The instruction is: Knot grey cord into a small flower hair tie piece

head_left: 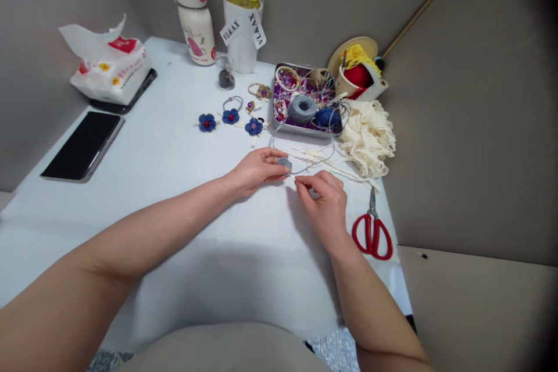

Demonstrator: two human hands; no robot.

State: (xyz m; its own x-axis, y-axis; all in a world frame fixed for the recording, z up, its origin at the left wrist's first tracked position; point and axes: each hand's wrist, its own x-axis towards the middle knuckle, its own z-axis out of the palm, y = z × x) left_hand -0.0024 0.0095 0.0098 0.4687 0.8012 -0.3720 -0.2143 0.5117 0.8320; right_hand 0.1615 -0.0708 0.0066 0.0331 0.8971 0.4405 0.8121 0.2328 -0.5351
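My left hand pinches a small round grey crochet piece between thumb and fingers, just above the table. From the right, my right hand grips a thin crochet hook, its tip at the piece's lower edge; most of the hook is hidden in my fingers. Grey yarn loops from the work back to a grey yarn ball in the metal tin. Behind my left hand lie blue crochet flowers with bead centres, one on a hair tie.
Red-handled scissors lie right of my right hand. Cream lace trim is heaped beside the tin. A phone and tissue pack are at left. A bottle, white cup and small jar stand at the back.
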